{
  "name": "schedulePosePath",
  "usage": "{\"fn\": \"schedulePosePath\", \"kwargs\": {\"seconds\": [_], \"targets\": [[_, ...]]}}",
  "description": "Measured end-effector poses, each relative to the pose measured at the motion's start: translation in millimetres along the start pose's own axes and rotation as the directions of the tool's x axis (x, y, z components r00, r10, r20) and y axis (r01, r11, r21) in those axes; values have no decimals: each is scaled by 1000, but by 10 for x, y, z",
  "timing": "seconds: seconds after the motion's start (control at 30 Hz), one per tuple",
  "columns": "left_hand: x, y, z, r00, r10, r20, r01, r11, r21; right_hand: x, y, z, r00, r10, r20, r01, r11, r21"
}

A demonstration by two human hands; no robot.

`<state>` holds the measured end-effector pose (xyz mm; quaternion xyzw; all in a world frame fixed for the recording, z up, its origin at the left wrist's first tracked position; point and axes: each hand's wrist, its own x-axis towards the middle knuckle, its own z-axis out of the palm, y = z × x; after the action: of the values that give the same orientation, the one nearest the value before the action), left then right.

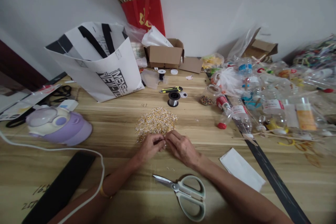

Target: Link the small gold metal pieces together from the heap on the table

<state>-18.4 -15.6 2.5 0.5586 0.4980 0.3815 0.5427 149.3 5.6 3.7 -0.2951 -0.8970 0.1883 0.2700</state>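
At the near edge of a heap of small gold and silver metal pieces [157, 120], my left hand [152, 146] and my right hand [181, 147] meet. Both hands are closed, thumbs and fingers pinched together. Whatever lies between the fingertips is too small to name. A few loose metal bits [170, 168] rest on the wooden table [126, 189] just below the hands. Nearer to me lies a pair of scissors [181, 190] with pale grey-green handles, its blades pointing left. A spool of silver wire [173, 99] stands beyond the heap.
Behind the spool are a yellow-black utility knife [171, 90] and a bead jar [207, 99]. Plastic bottles [273, 106] crowd the right side. On the left stand a white bag [105, 73] and a purple cap-shaped object [70, 129]; a white cable [60, 148] crosses over my left forearm.
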Motion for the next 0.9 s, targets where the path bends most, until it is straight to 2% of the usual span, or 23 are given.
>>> {"fn": "schedulePosePath", "kwargs": {"seconds": [0.1, 0.3, 0.43, 0.6, 0.7, 0.8, 0.9], "targets": [[8, -7, -9, 999, -43, 12, 43, 999, -19, 3, 34, 10, 1000, 1, -15, -1, 1000, -2], [23, -26, -31, 995, -102, 19, 103, 990, -95, 24, 87, 29, 994, 70, -85, -54, 983, 175], [20, 4, -44, 994, -109, 19, 110, 988, -106, 47, 89, 22, 974, 190, -121, -150, 948, 281], [29, 10, -54, 997, -83, -2, 82, 991, -105, 69, 73, -1, 943, 319, -93, -270, 897, 349], [38, 0, -48, 997, -73, -6, 72, 992, -104, 65, 67, 1, 952, 289, -102, -241, 912, 332], [39, -1, -37, 998, -56, -14, 55, 995, -83, 48, 41, 5, 981, 153, -122, -114, 954, 279], [33, -1, -31, 1000, -28, -10, 28, 998, -53, 24, -4, 3, 996, 57, -69, -43, 981, 190]]}}
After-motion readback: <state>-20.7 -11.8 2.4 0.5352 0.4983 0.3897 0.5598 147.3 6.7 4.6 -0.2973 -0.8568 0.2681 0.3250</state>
